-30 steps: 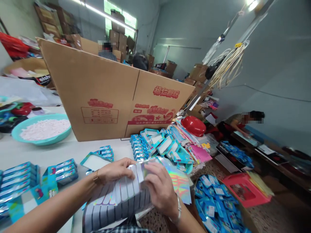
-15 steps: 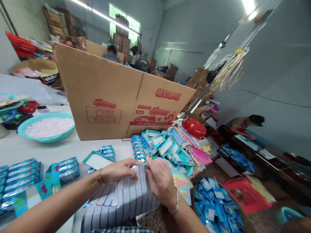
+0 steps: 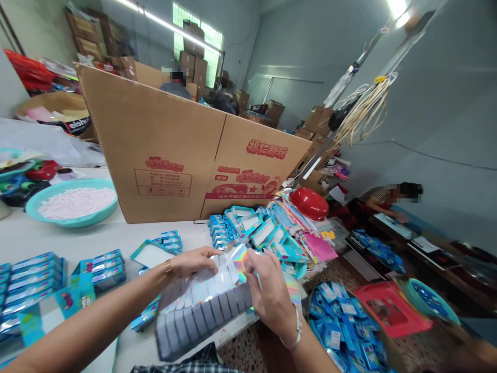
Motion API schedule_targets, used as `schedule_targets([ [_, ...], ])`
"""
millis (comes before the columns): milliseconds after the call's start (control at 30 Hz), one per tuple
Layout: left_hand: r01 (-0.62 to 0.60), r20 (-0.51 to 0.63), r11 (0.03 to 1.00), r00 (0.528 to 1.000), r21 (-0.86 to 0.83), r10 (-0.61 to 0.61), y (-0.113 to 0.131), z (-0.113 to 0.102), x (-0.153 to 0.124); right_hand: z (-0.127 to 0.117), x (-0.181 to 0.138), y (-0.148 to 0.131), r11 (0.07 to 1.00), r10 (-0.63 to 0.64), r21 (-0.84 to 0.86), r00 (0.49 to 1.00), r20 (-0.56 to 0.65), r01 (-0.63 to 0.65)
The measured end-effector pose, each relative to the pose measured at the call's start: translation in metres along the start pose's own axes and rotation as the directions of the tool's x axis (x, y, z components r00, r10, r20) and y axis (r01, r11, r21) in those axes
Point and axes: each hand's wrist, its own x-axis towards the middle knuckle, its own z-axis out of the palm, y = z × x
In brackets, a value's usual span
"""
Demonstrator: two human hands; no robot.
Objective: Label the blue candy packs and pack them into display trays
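Note:
Both my hands hold a fanned stack of shiny holographic card sheets [image 3: 202, 305] over the near edge of the white table [image 3: 97, 238]. My left hand [image 3: 192, 260] pinches the top left of the stack, fingers closed on it. My right hand [image 3: 267, 292] grips the right side, its thumb pressed on a rainbow-glinting sheet. Small blue boxes [image 3: 103, 267] lie in rows on the table to the left of my hands. More open blue boxes [image 3: 252, 230] are piled just beyond my hands.
A big brown cardboard carton [image 3: 174, 155] stands across the table. A teal bowl of white pieces [image 3: 72, 202] sits at left. A basket of blue packets [image 3: 345, 326] and a red stool [image 3: 388, 308] are on the floor at right. Another person [image 3: 388, 197] sits by the right wall.
The stack has lifted and tilted up on its right side. My right hand has slid lower along the right edge, and a rainbow sheet now shows at the top.

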Motion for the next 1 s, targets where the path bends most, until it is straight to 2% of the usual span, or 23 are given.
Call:
schedule_targets([
  [100,0.121,-0.128,0.980,0.987,0.159,-0.101,-0.047,-0.026,0.032,-0.014,-0.002,0.007,0.979,0.186,0.092,0.982,-0.037,-0.182],
  [200,0.250,-0.186,0.916,0.962,0.313,-0.199,-0.109,-0.041,0.061,-0.013,0.002,0.022,0.913,0.357,0.209,0.934,0.010,-0.351],
  [300,0.324,-0.262,0.842,0.938,0.431,-0.227,-0.164,-0.036,0.077,0.004,0.008,0.043,0.836,0.455,0.308,0.888,0.074,-0.454],
  [400,0.365,-0.368,0.809,0.908,0.460,-0.200,-0.189,-0.021,0.085,0.029,0.014,0.065,0.770,0.496,0.395,0.859,0.125,-0.502],
  [467,0.333,-0.435,0.834,0.891,0.440,-0.126,-0.184,-0.014,0.088,0.046,0.017,0.079,0.722,0.517,0.450,0.842,0.154,-0.525],
  [500,0.279,-0.453,0.881,0.888,0.381,-0.085,-0.176,-0.012,0.090,0.055,0.019,0.085,0.696,0.528,0.478,0.833,0.166,-0.536],
  [567,0.098,-0.443,0.988,0.896,0.121,-0.035,-0.148,-0.014,0.092,0.073,0.023,0.097,0.640,0.548,0.533,0.815,0.188,-0.553],
  [600,-0.001,-0.419,0.998,0.908,-0.058,-0.023,-0.131,-0.017,0.093,0.083,0.026,0.102,0.617,0.554,0.556,0.809,0.196,-0.557],
  [667,-0.124,-0.359,0.929,0.933,-0.350,-0.010,-0.097,-0.024,0.092,0.101,0.031,0.111,0.580,0.555,0.599,0.806,0.205,-0.552],
  [733,-0.183,-0.351,0.866,0.936,-0.465,0.010,-0.072,-0.031,0.093,0.120,0.037,0.120,0.554,0.549,0.635,0.809,0.209,-0.539],
  [833,-0.253,-0.444,0.883,0.894,-0.396,0.058,-0.058,-0.041,0.101,0.148,0.045,0.133,0.524,0.566,0.658,0.799,0.204,-0.540],
  [1000,-0.245,-0.637,0.954,0.767,-0.172,0.082,-0.077,-0.069,0.132,0.201,0.054,0.156,0.530,0.624,0.618,0.761,0.180,-0.581],
])
